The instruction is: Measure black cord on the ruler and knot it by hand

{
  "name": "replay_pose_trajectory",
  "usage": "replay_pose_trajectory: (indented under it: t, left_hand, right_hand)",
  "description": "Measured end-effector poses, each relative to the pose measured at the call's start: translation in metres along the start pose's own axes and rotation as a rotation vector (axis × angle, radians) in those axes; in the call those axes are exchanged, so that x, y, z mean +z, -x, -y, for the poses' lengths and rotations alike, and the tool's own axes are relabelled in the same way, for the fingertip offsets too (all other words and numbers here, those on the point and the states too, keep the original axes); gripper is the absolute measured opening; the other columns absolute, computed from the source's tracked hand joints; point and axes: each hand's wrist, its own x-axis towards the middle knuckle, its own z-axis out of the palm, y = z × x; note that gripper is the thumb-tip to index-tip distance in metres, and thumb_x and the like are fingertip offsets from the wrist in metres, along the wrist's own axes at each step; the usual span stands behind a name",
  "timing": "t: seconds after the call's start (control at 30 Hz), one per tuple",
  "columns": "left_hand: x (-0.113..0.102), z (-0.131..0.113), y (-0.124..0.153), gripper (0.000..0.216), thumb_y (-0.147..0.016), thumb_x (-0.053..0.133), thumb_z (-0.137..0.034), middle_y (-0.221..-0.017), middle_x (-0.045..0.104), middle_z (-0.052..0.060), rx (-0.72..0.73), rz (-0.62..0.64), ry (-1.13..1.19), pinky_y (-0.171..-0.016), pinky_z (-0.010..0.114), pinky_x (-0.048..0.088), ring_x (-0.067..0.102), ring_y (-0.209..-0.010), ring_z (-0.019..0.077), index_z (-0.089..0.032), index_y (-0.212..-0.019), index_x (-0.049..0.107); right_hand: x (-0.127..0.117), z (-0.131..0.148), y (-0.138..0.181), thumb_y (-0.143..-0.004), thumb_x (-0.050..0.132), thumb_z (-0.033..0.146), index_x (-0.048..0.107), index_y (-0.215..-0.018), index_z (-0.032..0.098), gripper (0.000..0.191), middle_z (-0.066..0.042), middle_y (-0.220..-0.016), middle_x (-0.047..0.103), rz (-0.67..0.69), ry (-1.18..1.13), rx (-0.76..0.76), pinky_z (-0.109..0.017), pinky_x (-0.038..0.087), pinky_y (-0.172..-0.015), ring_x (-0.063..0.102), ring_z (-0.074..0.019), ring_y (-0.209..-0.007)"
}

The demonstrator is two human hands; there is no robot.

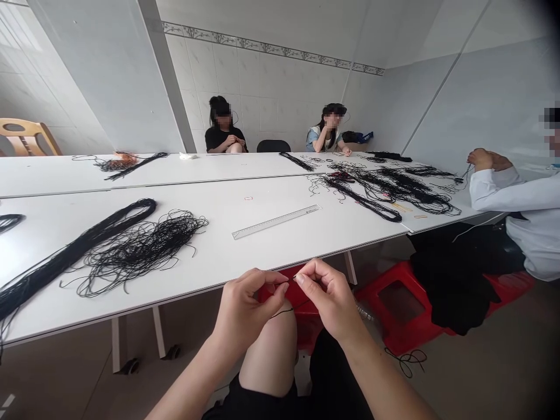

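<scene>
Two bare hands are held up over the lap, apart but almost meeting at the fingertips; the left hand [249, 309] and the right hand [327, 291] each pinch a thin black cord [284, 311] between thumb and fingers, its free length drooping in a slack curve below them; beneath lie a bare knee [268, 356] and black fabric clothing [335, 379]; a red plastic stool [400, 309] stands just right of the knee, draped with a heap of black cloth [450, 280], and a small loop of black cord [406, 360] lies on the grey floor beside it; ahead, a long white table [210, 256] carries a thick hank of black cord [74, 256] beside a loose black tangle [140, 251]; a long, pale straight ruler [276, 221] lies at its middle, with a small red rubber band [248, 198] beyond; further right sprawl many tangled black cords [385, 189]; a co-worker in a white long-sleeved top [503, 192] sits at the right, hands [483, 158] together at the table's end; two more seated people [224, 125] [328, 128] face this way across the far table, a black chair [273, 146] between them; behind rises a white tiled wall [262, 70] with a patterned border.
</scene>
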Motion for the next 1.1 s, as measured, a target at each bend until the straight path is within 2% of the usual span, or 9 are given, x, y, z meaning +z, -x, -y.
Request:
replay_pose_trajectory:
  t: [0.2, 0.47, 0.6, 0.67, 0.77, 0.83, 0.93, 1.03, 1.1]
  left_hand:
    - [-0.001, 0.002, 0.000, 0.023, -0.076, 0.068, -0.030, -0.080, 0.070, 0.002, -0.037, 0.047, 0.021, -0.064, 0.026, 0.048, 0.061, -0.070, 0.0147, -0.022, -0.098, 0.070]
    - [-0.004, -0.003, -0.003, 0.016, -0.089, 0.051, -0.028, -0.074, 0.064, 0.002, 0.054, 0.029, -0.015, -0.061, 0.024, 0.042, 0.055, -0.066, 0.0129, -0.019, -0.081, 0.062]
    - [-0.018, 0.006, -0.006, 0.017, -0.089, 0.049, -0.032, -0.069, 0.058, -0.001, -0.032, -0.048, -0.025, -0.054, 0.023, 0.037, 0.048, -0.058, 0.0110, -0.020, -0.080, 0.056]
    - [-0.021, 0.008, -0.008, 0.020, -0.089, 0.050, -0.036, -0.070, 0.058, -0.001, -0.089, -0.074, 0.050, -0.059, 0.024, 0.040, 0.051, -0.064, 0.0123, -0.020, -0.079, 0.056]
    - [-0.010, 0.005, -0.007, 0.019, -0.086, 0.055, -0.037, -0.085, 0.064, 0.003, -0.145, 0.044, 0.297, -0.071, 0.026, 0.046, 0.057, -0.079, 0.0154, -0.020, -0.092, 0.061]
    - [0.005, 0.003, -0.006, 0.028, -0.082, 0.062, -0.036, -0.093, 0.066, 0.005, -0.210, 0.107, 0.483, -0.077, 0.028, 0.048, 0.059, -0.086, 0.0173, -0.020, -0.105, 0.062]
    - [0.023, 0.004, -0.005, 0.021, -0.079, 0.066, -0.034, -0.097, 0.068, 0.006, -0.299, 0.031, 0.723, -0.086, 0.031, 0.048, 0.060, -0.093, 0.0184, -0.020, -0.094, 0.067]
    - [0.024, 0.008, -0.008, 0.015, -0.078, 0.068, -0.032, -0.096, 0.069, 0.006, -0.357, 0.011, 0.900, -0.086, 0.031, 0.048, 0.061, -0.091, 0.0174, -0.017, -0.078, 0.065]
    - [0.018, 0.010, -0.010, 0.016, -0.079, 0.067, -0.032, -0.091, 0.069, 0.006, -0.376, 0.059, 0.923, -0.084, 0.031, 0.048, 0.062, -0.086, 0.0163, -0.016, -0.077, 0.064]
  right_hand:
    - [-0.003, -0.002, -0.003, -0.084, 0.056, 0.035, 0.052, -0.068, 0.018, 0.024, 0.005, -0.057, 0.036, -0.020, -0.122, 0.033, -0.023, 0.025, -0.050, 0.029, -0.0089, -0.053]
    - [-0.001, -0.002, -0.001, -0.083, 0.057, 0.037, 0.053, -0.069, 0.018, 0.025, 0.005, -0.058, 0.038, 0.002, -0.086, 0.049, -0.024, 0.025, -0.050, 0.030, -0.0093, -0.054]
    - [-0.012, -0.003, -0.005, -0.081, 0.059, 0.037, 0.052, -0.066, 0.018, 0.025, 0.005, -0.056, 0.035, -0.129, -0.108, 0.002, -0.024, 0.026, -0.051, 0.028, -0.0090, -0.053]
    - [-0.015, -0.004, -0.007, -0.080, 0.060, 0.036, 0.052, -0.066, 0.018, 0.025, 0.006, -0.054, 0.031, -0.173, -0.169, 0.004, -0.025, 0.024, -0.051, 0.025, -0.0081, -0.051]
    - [-0.007, -0.007, -0.007, -0.080, 0.062, 0.038, 0.054, -0.069, 0.018, 0.024, 0.008, -0.052, 0.028, -0.114, -0.295, 0.070, -0.024, 0.019, -0.047, 0.020, -0.0072, -0.049]
    - [0.004, -0.011, -0.006, -0.080, 0.062, 0.039, 0.054, -0.070, 0.018, 0.024, 0.008, -0.051, 0.027, -0.076, -0.383, 0.119, -0.024, 0.017, -0.046, 0.018, -0.0072, -0.048]
    - [0.018, -0.018, -0.003, -0.082, 0.060, 0.038, 0.051, -0.068, 0.019, 0.025, 0.008, -0.049, 0.029, -0.038, -0.464, 0.169, -0.023, 0.021, -0.046, 0.022, -0.0074, -0.046]
    - [0.021, -0.018, 0.000, -0.085, 0.057, 0.038, 0.053, -0.070, 0.019, 0.025, 0.005, -0.053, 0.041, 0.014, -0.339, 0.149, -0.023, 0.033, -0.051, 0.037, -0.0090, -0.050]
    - [0.017, -0.015, -0.001, -0.085, 0.057, 0.039, 0.057, -0.077, 0.018, 0.022, 0.001, -0.066, 0.054, 0.000, -0.152, 0.054, -0.026, 0.043, -0.062, 0.051, -0.0130, -0.064]
